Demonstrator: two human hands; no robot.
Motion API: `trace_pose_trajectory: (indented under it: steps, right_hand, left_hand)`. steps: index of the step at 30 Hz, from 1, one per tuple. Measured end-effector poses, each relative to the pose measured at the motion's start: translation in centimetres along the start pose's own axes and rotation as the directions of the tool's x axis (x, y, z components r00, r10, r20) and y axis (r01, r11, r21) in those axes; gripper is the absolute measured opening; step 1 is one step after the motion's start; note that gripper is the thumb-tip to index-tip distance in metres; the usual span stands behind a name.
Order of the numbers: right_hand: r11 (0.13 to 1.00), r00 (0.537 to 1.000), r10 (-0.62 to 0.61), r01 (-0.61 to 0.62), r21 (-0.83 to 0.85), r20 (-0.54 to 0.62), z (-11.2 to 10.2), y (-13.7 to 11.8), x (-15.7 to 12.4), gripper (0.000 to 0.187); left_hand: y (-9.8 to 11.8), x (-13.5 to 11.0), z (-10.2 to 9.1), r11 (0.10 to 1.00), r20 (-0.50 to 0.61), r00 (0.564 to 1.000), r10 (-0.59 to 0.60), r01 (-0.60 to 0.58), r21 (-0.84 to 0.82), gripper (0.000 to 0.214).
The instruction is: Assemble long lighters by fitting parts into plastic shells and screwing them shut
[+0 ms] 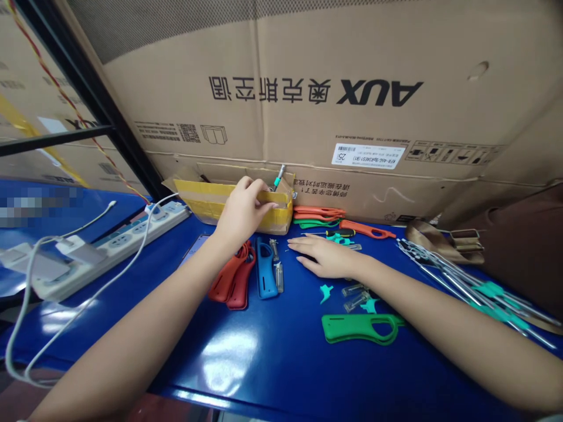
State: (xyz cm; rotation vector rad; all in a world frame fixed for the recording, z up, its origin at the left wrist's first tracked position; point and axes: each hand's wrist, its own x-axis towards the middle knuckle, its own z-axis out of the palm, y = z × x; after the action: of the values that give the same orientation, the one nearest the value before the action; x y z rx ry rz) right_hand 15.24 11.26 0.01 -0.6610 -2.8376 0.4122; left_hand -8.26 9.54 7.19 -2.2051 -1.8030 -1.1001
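My left hand (245, 212) reaches over the front wall of a small cardboard box (206, 199) covered in yellow tape. Its fingers are bent together; the tips are partly hidden, and I cannot make out what is in them. My right hand (326, 255) lies palm down on the blue tabletop, fingers stretched out. Beside it are a screwdriver (341, 232) and clear plastic pieces (280, 276). A blue lighter handle shell (265, 269) and red ones (240, 287) lie between my arms. A green handle shell (358, 328) and a teal trigger piece (325, 293) lie nearer me.
Orange and green shells (319, 215) are stacked right of the box. Metal rods with teal parts (475, 287) lie at the right. A power strip (118, 243) with white cables is at the left. A large carton (272, 47) stands behind the table.
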Motion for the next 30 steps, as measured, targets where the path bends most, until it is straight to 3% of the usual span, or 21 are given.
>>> trace_pose_trajectory:
  steps: [5, 8, 10, 12, 15, 19, 25, 30]
  right_hand:
    - [0.997, 0.993, 0.056, -0.049, 0.066, -0.107, -0.9, 0.8, 0.2, 0.039]
    - [0.991, 0.984, 0.105, -0.092, 0.096, -0.145, -2.2, 1.2, 0.3, 0.028]
    - [0.985, 0.976, 0.153, -0.139, 0.098, -0.153, -3.0, 1.4, 0.2, 0.025]
    - [0.979, 0.972, 0.195, -0.184, 0.09, -0.128, -3.5, 1.5, 0.0, 0.023]
    - [0.972, 0.974, 0.224, -0.222, 0.074, -0.034, -3.6, 1.4, -0.4, 0.02]
    - [0.964, 0.965, 0.261, -0.261, 0.042, 0.016, -2.9, 1.1, -0.2, 0.019]
    - [0.952, 0.953, 0.304, -0.304, 0.015, 0.0, -1.6, 0.8, 1.6, 0.017]
    - [0.946, 0.946, 0.325, -0.325, -0.018, 0.018, -2.8, 0.5, 1.8, 0.009]
  left_hand:
    - [1.6, -1.4, -0.9, 0.997, 0.018, 1.0, 0.006, -0.007, 0.078, 0.027]
    - [2.9, -2.9, -1.5, 0.989, 0.004, 1.0, 0.03, -0.031, 0.143, 0.037]
    - [3.4, -4.1, -1.2, 0.986, 0.123, 0.989, 0.083, -0.099, 0.134, 0.019]
    - [3.6, -5.3, -0.4, 0.977, 0.323, 0.937, 0.136, -0.181, 0.116, 0.009]
    - [3.6, -6.5, 1.4, 0.968, 0.428, 0.889, 0.16, -0.225, 0.107, 0.006]
    - [3.6, -6.7, 2.9, 0.962, 0.438, 0.892, 0.11, -0.206, 0.178, 0.012]
    - [3.1, -6.2, 3.3, 0.973, 0.443, 0.896, 0.037, -0.134, 0.19, 0.022]
    - [2.7, -6.3, 3.6, 0.986, 0.449, 0.894, 0.018, -0.09, 0.142, 0.024]
